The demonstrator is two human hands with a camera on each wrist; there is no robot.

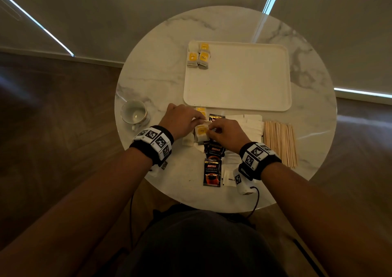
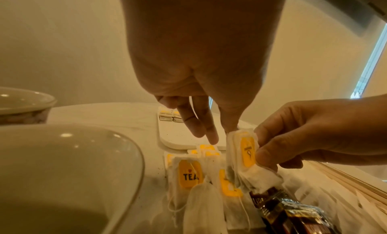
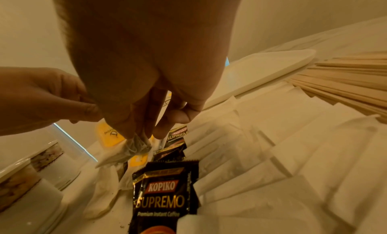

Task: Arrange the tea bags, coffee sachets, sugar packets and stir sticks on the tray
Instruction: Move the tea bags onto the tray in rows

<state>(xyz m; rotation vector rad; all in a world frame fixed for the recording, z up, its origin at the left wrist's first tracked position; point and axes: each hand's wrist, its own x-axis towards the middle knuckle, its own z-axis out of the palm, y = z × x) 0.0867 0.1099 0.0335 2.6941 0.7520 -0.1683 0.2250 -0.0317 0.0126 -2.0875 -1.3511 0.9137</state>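
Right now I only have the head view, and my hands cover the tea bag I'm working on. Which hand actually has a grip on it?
Observer: In the left wrist view, the right hand pinches the tea bag by its side edge and holds it upright.
Operator: And my left hand?
Observer: The left hand has only its thumb tip on the bag's top corner. I cannot tell whether it pinches.
Operator: Anything spilled underneath?
Observer: The right wrist view shows dark specks on the table beside the loose bags.
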